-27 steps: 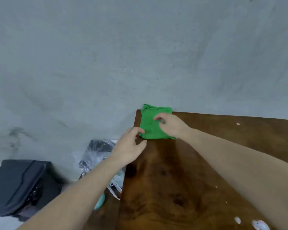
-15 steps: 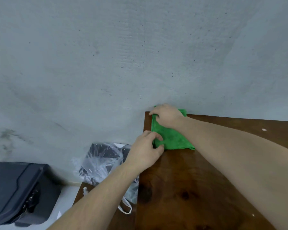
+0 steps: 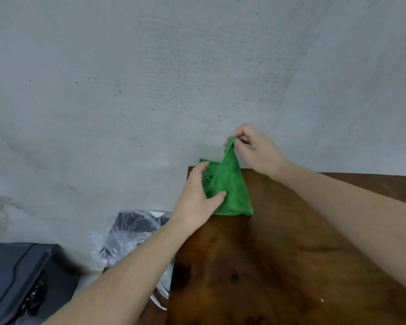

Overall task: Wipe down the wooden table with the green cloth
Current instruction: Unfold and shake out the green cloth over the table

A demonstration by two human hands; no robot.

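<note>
The grey wall (image 3: 150,78) filled most of your view, and the wooden table (image 3: 291,254) ran away from you to meet it, its far left corner just ahead of your hands. Off the table's left edge sat a black case (image 3: 17,282) and a clear plastic bag (image 3: 127,233), both well clear of the work.

On that far left corner lay the green cloth (image 3: 232,193), part folded, its long axis running away from you toward the wall. Your left hand (image 3: 195,202) rested flat on the cloth's near left part, fingers spread and thumb laid across the fabric, pressing it down rather than closing round it. Your right hand (image 3: 256,151) was above the far end, thumb and fingertips pinched tight on one corner, which you had drawn up off the table so the top layer rose in a taut peak.

So the cloth sat between your hands: pinned end nearer you and to the left, lifted end farther off and to the right. I judged that you were opening it out, and no wiping had begun. The unfolding turned on your right hand, which had the free corner; it would likely need to pull away from the left.
</note>
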